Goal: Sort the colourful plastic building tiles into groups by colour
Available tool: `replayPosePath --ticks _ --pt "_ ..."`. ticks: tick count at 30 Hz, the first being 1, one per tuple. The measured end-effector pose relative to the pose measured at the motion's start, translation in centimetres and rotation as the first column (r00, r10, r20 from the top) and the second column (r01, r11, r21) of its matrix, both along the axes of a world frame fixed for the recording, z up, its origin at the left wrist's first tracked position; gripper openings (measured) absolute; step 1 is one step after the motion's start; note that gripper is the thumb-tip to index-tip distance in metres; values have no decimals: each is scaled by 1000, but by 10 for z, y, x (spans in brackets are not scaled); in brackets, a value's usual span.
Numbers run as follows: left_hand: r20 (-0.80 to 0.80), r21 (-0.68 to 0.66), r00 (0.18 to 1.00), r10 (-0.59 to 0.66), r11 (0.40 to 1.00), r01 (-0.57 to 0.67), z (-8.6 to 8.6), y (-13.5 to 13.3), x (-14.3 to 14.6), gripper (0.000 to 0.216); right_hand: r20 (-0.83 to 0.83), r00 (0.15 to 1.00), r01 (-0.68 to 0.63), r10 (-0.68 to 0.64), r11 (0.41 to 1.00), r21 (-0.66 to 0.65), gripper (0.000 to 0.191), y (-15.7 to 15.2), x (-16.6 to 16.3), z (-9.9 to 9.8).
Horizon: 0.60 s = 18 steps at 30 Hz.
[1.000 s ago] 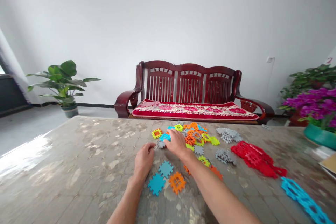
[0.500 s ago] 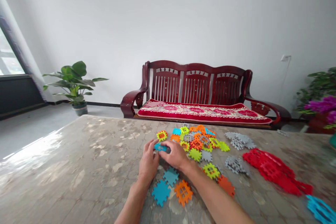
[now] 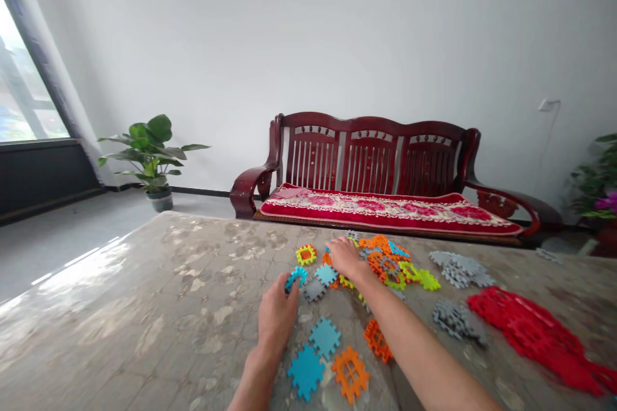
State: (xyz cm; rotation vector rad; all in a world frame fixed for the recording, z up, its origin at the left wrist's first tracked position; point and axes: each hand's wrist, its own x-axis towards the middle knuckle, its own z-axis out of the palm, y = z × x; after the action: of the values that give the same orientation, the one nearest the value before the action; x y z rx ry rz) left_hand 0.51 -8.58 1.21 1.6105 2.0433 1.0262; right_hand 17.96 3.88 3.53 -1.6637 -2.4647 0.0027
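My left hand (image 3: 277, 309) pinches a blue notched interlocking tile (image 3: 295, 278) with an opening in it, between thumb and fingers just above the table. Close to its fingertips lie a grey tile (image 3: 315, 289) and a light blue tile (image 3: 326, 275). My right hand (image 3: 344, 255) is over the left side of the mixed tile pile, its fingers bent down. A bit of blue tile (image 3: 328, 249) shows at its fingertips; the rest is hidden under the hand. A yellow-green tile with an orange middle (image 3: 306, 255) lies between and beyond the hands.
Near me lie two blue tiles (image 3: 306, 371) and orange window tiles (image 3: 350, 374). Grey tiles (image 3: 460, 321) and a red heap (image 3: 535, 334) are to the right. A patterned cloth (image 3: 183, 321) covers the table. Behind it stand a wooden bench (image 3: 369, 154) and a potted plant (image 3: 154, 148).
My hands have parted. The left keeps a blue tile, while the right has moved away to the pile. The view has swung slightly left.
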Motion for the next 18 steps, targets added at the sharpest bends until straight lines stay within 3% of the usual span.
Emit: replayPosePath --ticks 10,18 --pt "4 -21 1000 1 1000 -1 6 -2 3 23 74 996 -54 54 999 0 33 -1 0 -1" --pt "53 11 999 5 1000 -6 2 -1 2 29 -94 995 -37 37 999 1 34 -11 4 5"
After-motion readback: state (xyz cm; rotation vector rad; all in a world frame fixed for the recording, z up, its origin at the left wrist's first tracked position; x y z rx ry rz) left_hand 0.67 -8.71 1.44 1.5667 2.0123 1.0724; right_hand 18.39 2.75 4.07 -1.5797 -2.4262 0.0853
